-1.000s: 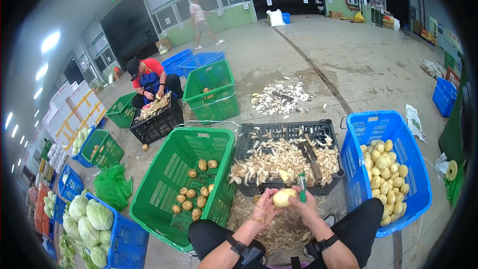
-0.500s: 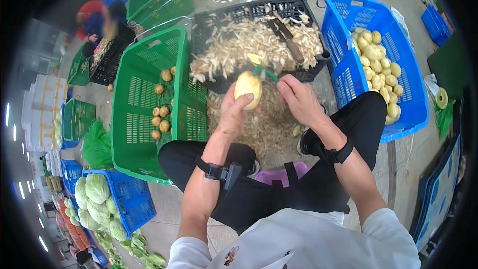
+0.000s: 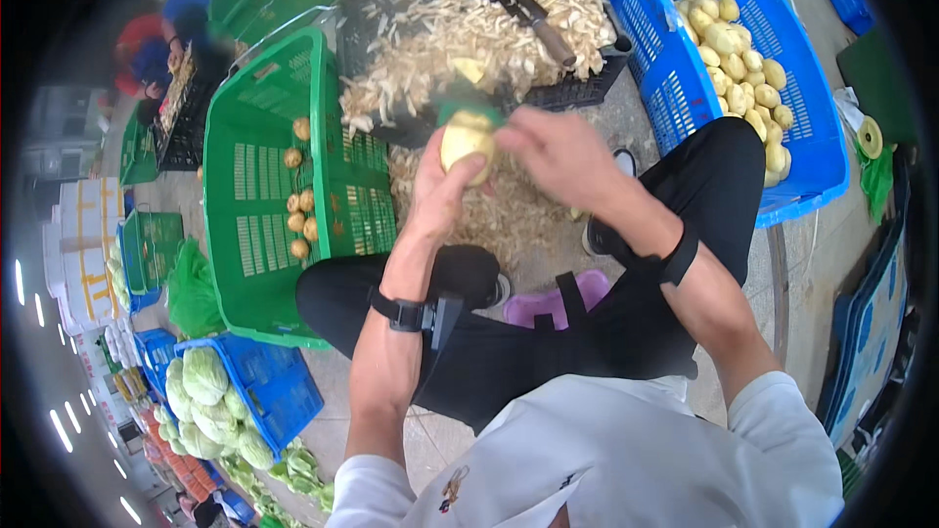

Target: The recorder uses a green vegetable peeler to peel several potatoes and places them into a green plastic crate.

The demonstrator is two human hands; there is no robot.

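Observation:
My left hand is closed around a mostly pale, peeled potato, held upright in front of my knees. My right hand grips a green peeler, blurred by motion, whose head lies against the top of the potato. A yellowish strip of peel shows just beyond the peeler. Past both hands stands a black crate heaped with peelings. Lying on that heap is a dark-bladed knife with a brown handle.
At my left a green crate holds several unpeeled potatoes. A blue crate of peeled potatoes stands right. Cabbages fill another blue crate. Peelings cover the floor below my hands; another person sits far left.
The peeler in my right hand has moved left and is now over the top of the potato. My left hand still holds the potato. The whole view has shifted slightly.

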